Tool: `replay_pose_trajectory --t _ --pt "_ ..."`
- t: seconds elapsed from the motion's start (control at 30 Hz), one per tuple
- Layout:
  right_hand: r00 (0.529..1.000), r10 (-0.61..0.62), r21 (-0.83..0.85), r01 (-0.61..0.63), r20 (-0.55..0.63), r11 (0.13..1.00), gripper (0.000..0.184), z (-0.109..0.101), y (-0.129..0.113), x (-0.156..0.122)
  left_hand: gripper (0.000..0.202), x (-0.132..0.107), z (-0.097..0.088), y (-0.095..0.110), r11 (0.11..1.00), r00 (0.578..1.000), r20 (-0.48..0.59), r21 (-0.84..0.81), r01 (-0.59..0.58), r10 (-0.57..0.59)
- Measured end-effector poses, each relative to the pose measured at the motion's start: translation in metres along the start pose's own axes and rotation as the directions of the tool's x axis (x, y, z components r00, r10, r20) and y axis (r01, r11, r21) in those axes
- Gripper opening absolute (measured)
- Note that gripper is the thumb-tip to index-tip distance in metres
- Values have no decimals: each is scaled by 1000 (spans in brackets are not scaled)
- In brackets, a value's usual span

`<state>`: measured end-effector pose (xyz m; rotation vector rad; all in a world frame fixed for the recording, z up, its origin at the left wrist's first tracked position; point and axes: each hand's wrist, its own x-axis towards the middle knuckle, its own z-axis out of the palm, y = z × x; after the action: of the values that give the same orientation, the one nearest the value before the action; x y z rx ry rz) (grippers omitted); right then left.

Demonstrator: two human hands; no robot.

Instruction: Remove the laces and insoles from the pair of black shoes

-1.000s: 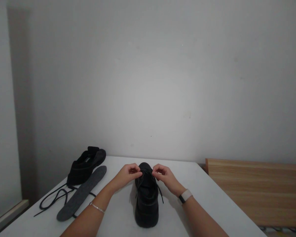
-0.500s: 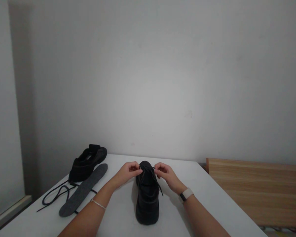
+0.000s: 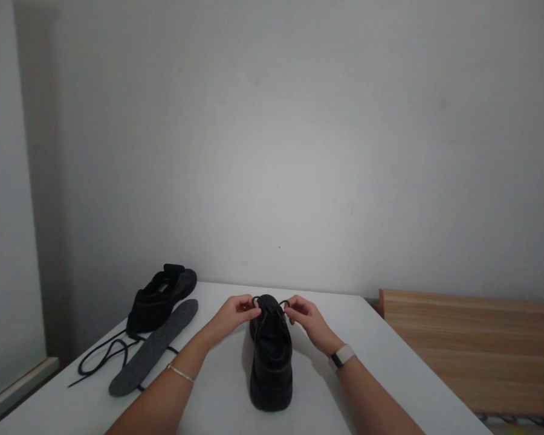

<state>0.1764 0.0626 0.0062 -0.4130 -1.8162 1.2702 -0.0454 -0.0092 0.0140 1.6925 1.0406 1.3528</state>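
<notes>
A black lace-up shoe [image 3: 271,377] stands upright on the white table, heel towards me and toe towards the wall. On its left side, my left hand [image 3: 236,314] pinches a loop of the black shoelace [image 3: 255,301] between thumb and finger. My right hand [image 3: 305,318] pinches the lace on the opposite side, where another small loop rises at the fingertips. The lacing between both hands lies over the shoe's tongue; its exact path is too dark to make out.
At the table's left lies a second black shoe [image 3: 152,305]. A grey insole [image 3: 152,350] rests beside it, over a loose black lace [image 3: 102,360]. The white table [image 3: 222,386] reaches the wall; a wooden board [image 3: 471,350] stands to the right.
Small lace loops now stand up at both hands. The lace end that hung down on the shoe's right side no longer shows there. The shoe has stayed in place.
</notes>
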Motion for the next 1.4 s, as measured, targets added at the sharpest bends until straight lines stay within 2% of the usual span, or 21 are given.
replay_pose_trajectory --t 0.1,0.2,0.33,0.47,0.63,0.73,0.83,1.0,1.17,1.4 --pt "995 5 142 10 -100 990 23 -1 4 3 27 1 -3 2 998 997 -75 -46 -30 26" --pt "990 46 284 -6 -134 959 27 -1 4 4 26 2 -4 5 982 994 -111 -186 -45 25" --pt "980 92 373 -20 -177 928 31 -3 -3 4 25 -1 -2 10 917 997 -80 -398 -41 10" --pt "986 90 391 -28 -140 920 32 -7 -10 2 26 -6 -1 16 878 999 -20 -477 -34 29" --pt "992 98 230 -77 -83 970 38 -9 -6 0 50 -5 -2 16 918 998 -55 -393 -48 29" --pt "992 114 70 -110 -46 991 35 -8 -4 0 44 -1 -2 10 971 993 -115 -238 -16 -12" --pt "989 148 -16 -148 24 989 34 -6 0 0 31 3 -1 0 995 993 -109 -97 35 -45" --pt "989 139 16 -140 49 990 32 -2 7 1 30 3 2 -11 998 997 -40 -21 61 -61" --pt "993 115 10 -116 23 993 31 3 5 1 28 3 5 -13 1000 999 -35 -10 28 -29" --pt "992 129 42 -128 -15 991 30 8 10 1 29 5 6 -21 998 998 -35 -17 54 -55"
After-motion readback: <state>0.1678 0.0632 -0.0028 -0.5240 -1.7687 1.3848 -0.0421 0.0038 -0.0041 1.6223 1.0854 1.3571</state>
